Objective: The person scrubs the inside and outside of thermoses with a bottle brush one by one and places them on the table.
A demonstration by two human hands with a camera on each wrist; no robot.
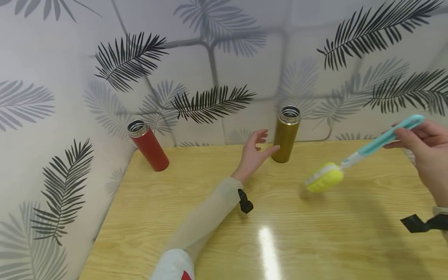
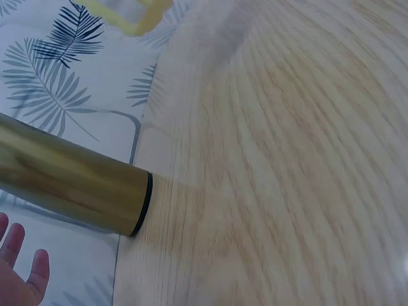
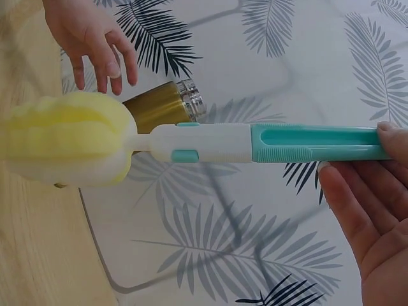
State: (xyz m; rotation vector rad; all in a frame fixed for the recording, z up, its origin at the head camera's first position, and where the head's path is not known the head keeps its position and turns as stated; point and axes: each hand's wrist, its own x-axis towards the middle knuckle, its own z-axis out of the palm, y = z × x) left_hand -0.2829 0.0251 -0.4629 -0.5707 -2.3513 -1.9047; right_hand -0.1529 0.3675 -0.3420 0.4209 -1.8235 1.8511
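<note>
A bottle brush with a teal and white handle and a yellow sponge head is pinched near its handle end by my right hand. Its head points down and left over the table. My left hand is beside a gold bottle, fingers spread and relaxed, thumb tip at the bottle's side in the head view. In the left wrist view a gap shows between the fingers and the gold bottle. That bottle stands upright without a lid, its steel mouth uncovered.
A red bottle, also lidless, stands at the table's back left corner. The wooden table meets a wall covered with a leaf pattern along its back edge. Black straps circle both wrists.
</note>
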